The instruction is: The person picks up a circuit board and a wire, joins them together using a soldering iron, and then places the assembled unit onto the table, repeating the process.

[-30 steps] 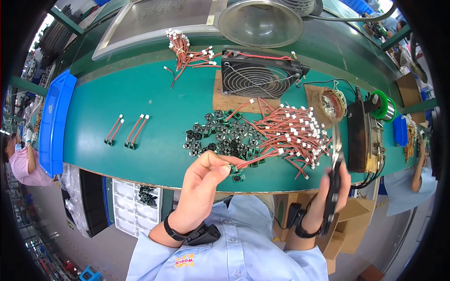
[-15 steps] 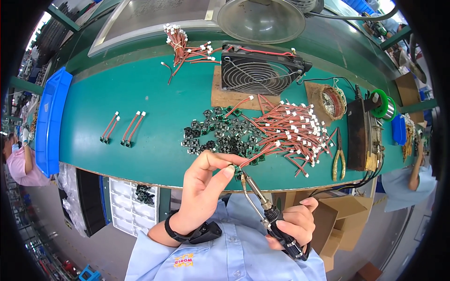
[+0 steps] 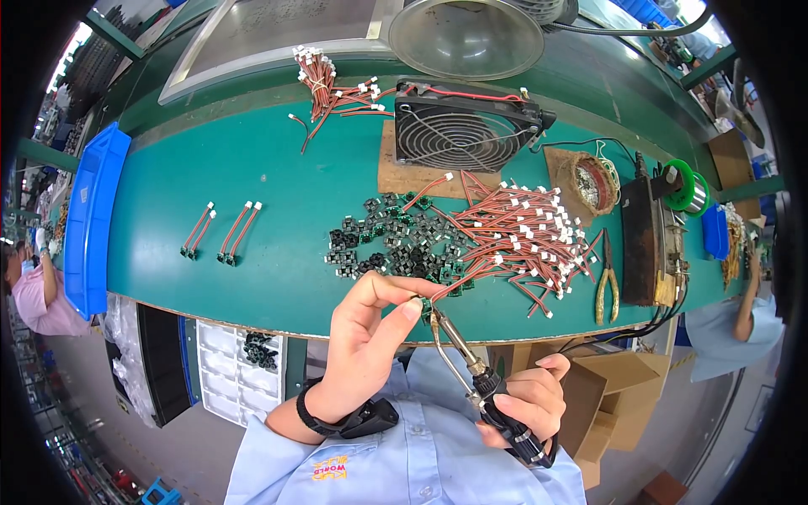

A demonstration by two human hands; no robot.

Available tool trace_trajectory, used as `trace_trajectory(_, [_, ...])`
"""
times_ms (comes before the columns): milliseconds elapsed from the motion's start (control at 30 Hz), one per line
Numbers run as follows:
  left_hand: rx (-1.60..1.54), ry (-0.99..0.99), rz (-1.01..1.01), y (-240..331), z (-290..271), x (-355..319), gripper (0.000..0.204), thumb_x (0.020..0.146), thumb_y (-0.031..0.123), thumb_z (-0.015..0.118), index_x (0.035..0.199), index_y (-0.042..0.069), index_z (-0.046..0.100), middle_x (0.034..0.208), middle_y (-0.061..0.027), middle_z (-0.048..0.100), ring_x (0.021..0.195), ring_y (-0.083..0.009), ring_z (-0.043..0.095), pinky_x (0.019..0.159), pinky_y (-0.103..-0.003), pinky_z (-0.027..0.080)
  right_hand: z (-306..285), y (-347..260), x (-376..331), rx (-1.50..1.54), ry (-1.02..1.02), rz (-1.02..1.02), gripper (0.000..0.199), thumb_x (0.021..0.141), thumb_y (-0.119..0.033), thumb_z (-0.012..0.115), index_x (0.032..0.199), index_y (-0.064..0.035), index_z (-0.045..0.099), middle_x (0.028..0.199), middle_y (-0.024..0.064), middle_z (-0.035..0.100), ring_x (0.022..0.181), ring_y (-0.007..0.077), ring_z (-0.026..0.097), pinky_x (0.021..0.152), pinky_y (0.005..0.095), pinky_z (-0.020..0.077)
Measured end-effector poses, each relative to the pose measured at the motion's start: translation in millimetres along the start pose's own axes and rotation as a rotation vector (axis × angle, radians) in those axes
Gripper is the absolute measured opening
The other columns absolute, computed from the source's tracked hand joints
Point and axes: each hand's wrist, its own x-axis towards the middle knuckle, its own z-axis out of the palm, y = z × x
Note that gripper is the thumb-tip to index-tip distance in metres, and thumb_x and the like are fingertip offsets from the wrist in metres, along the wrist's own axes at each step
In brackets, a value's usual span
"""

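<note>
My left hand (image 3: pixel 369 324) pinches a small green circuit board (image 3: pixel 426 310) between thumb and forefinger, just above the table's near edge. A red and dark wire pair runs up from the board toward the wire heap. My right hand (image 3: pixel 528 407) is wrapped round the black handle of a soldering iron (image 3: pixel 471 362) with a thin metal tube alongside. The iron's tip meets or nearly touches the board at the wire ends; the exact contact is too small to tell. Beyond my left hand lie several loose boards with black parts (image 3: pixel 396 236) and a heap of wires with white connectors (image 3: pixel 530 227).
A fan (image 3: pixel 463 126) stands on a wooden board at the back. To the right are pliers (image 3: pixel 607 282), a round tin (image 3: pixel 594 185), a dark box-shaped unit (image 3: pixel 641 244) and a green solder spool (image 3: pixel 688 188). Wired boards (image 3: pixel 240 236) lie left, near a blue tray (image 3: pixel 93 223).
Both hands, the board and the soldering iron stay almost exactly in place. The view has shifted very slightly.
</note>
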Motion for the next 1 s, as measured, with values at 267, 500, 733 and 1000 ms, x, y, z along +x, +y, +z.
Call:
trace_trajectory(267, [0.075, 0.002, 0.05, -0.5, 1.5, -0.1, 0.004, 0.089, 0.006, 0.049, 0.088, 0.004, 0.046, 0.103, -0.0179, 0.062, 0.096, -0.0186, 0.058, 0.088, -0.033, 0.043, -1.3, 0.1, 0.1, -0.018, 0.017, -0.017, 0.04, 0.057, -0.025, 0.081, 0.093, -0.017, 0.065, 0.071, -0.0046, 0.061, 0.063, 0.012, 0.057, 0.078, 0.0341, 0.0325])
trace_trajectory(500, [0.178, -0.002, 0.113, -2.0, -0.8, -1.4, 0.004, 0.089, 0.006, 0.049, 0.089, 0.005, 0.045, 0.104, -0.0183, 0.062, 0.097, -0.0189, 0.058, 0.088, -0.033, 0.042, -10.1, -1.4, 0.2, -0.022, 0.008, -0.029, 0.042, 0.059, -0.027, 0.08, 0.096, -0.0147, 0.064, 0.071, -0.002, 0.061, 0.064, 0.0136, 0.057, 0.078, 0.0344, 0.0325])
trace_trajectory(733, [-0.169, -0.082, -0.1, 5.6, -7.2, 0.9, 0.002, 0.089, 0.004, 0.05, 0.089, 0.003, 0.048, 0.104, -0.0182, 0.062, 0.099, -0.0192, 0.057, 0.087, -0.033, 0.043, 5.1, 17.8, -20.1, -0.027, 0.487, 0.071, 0.043, 0.074, -0.025, 0.071, 0.11, -0.0095, 0.055, 0.072, 0.004, 0.06, 0.072, 0.0158, 0.057, 0.082, 0.0363, 0.0357])
trace_trajectory(1000, [-0.069, -0.05, -0.169, 4.6, -24.3, -4.1, 0.004, 0.083, 0.008, 0.05, 0.081, 0.006, 0.046, 0.093, -0.0162, 0.063, 0.09, -0.0186, 0.057, 0.085, -0.031, 0.041, 8.2, 30.8, -10.7, -0.047, 0.593, 0.523, 0.027, 0.084, -0.001, 0.06, 0.109, -0.0042, 0.05, 0.078, 0.009, 0.063, 0.077, 0.0139, 0.056, 0.081, 0.027, 0.0441])
